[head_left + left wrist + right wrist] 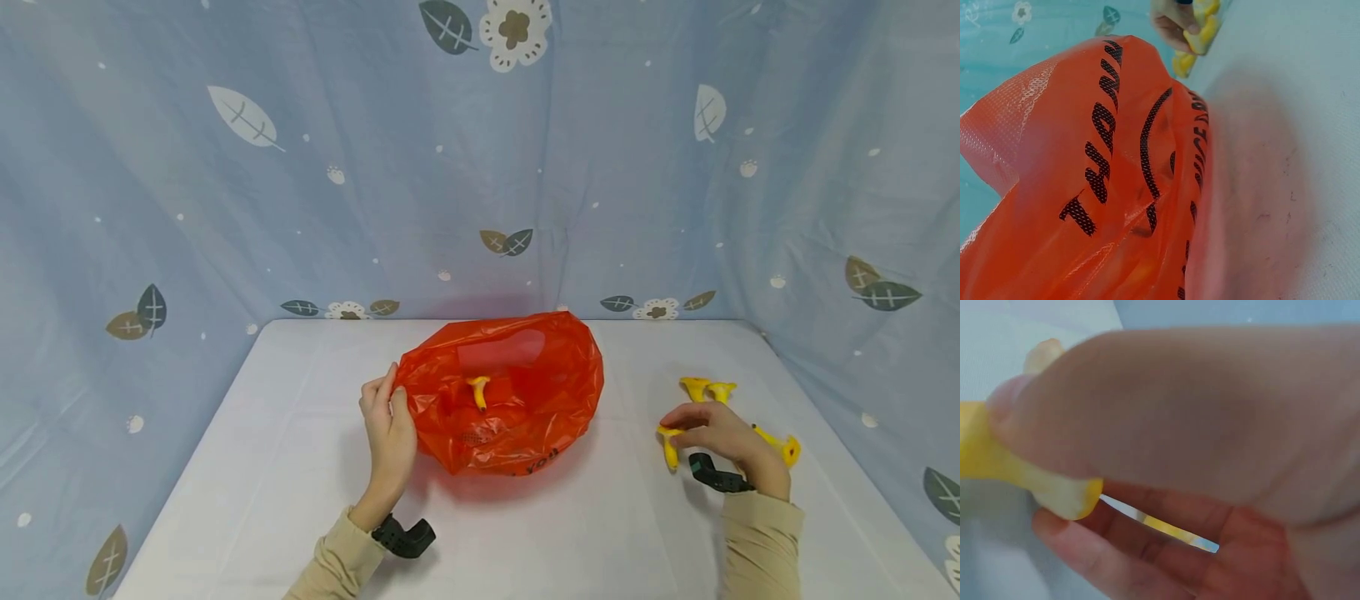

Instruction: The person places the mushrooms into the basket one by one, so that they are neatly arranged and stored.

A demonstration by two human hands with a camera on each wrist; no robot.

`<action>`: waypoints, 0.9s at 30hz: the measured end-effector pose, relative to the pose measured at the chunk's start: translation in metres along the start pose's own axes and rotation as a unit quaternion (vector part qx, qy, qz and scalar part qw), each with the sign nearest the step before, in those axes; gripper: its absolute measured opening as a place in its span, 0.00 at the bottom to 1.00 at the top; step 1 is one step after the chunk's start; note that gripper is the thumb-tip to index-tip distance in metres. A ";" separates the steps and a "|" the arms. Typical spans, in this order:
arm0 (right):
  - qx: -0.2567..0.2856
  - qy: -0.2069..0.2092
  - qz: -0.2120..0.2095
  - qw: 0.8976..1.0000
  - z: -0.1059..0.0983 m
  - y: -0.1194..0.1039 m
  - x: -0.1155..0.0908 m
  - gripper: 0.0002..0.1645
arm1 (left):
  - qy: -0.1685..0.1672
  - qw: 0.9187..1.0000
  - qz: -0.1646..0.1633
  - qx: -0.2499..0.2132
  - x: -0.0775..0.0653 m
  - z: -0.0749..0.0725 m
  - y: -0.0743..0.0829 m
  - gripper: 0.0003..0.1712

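Note:
A red plastic bag (525, 408) with black lettering stands on the table, its wide mouth facing up. My left hand (392, 429) grips the bag's left rim, thumb on the inner side. Inside the bag lies one yellow trumpet-shaped mushroom (479, 392). My right hand (723, 433) pinches another such mushroom (670, 450) between thumb and fingers, near its flared cap. In the right wrist view the thumb covers part of this mushroom (1063, 494). The left wrist view shows the printed side of the bag (1097, 156), with the left hand out of sight.
Beyond the right hand lie two more yellow mushrooms, a left one (696, 387) and a right one (722, 392). Further yellow pieces (790, 451) lie right of that hand, partly hidden by it. A patterned blue curtain (420, 183) hangs behind the white table (300, 433).

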State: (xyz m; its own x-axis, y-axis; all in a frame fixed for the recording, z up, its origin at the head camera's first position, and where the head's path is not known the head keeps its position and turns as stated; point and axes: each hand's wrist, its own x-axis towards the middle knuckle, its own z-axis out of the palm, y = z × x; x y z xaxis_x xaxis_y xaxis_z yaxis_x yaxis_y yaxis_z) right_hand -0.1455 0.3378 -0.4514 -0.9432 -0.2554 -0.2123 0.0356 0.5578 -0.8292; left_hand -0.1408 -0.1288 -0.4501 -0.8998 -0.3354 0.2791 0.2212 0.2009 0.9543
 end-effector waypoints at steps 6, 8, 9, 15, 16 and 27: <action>-0.029 0.036 -0.004 0.999 0.000 -0.005 0.001 0.21 | 0.003 1.000 0.002 0.000 0.000 0.000 0.000 0.25; -0.036 0.050 -0.008 0.998 0.000 -0.007 0.002 0.21 | 0.006 1.000 0.005 0.002 0.000 0.000 0.000 0.25; -0.039 0.055 -0.014 0.998 0.001 -0.008 0.002 0.21 | 0.007 1.000 0.006 0.003 -0.001 0.000 0.000 0.25; -0.039 0.083 -0.024 0.995 0.002 -0.017 0.001 0.21 | 0.005 1.000 -0.003 0.008 -0.001 0.000 0.001 0.26; -0.037 0.087 -0.024 0.995 0.001 -0.017 0.001 0.21 | 0.004 1.000 -0.004 0.008 -0.001 0.000 0.001 0.26; -0.020 0.143 -0.032 0.989 0.004 -0.026 0.004 0.21 | 0.005 1.000 -0.003 0.006 -0.001 -0.002 0.000 0.26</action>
State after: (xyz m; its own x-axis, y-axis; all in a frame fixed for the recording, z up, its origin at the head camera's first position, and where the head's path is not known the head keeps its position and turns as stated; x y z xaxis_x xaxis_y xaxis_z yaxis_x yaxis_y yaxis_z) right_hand -0.1492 0.3191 -0.4329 -0.9981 -0.0612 -0.0006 -0.0352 0.5807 -0.8134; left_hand -0.1392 -0.1300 -0.4501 -0.8974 -0.3452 0.2747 0.2115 0.2097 0.9546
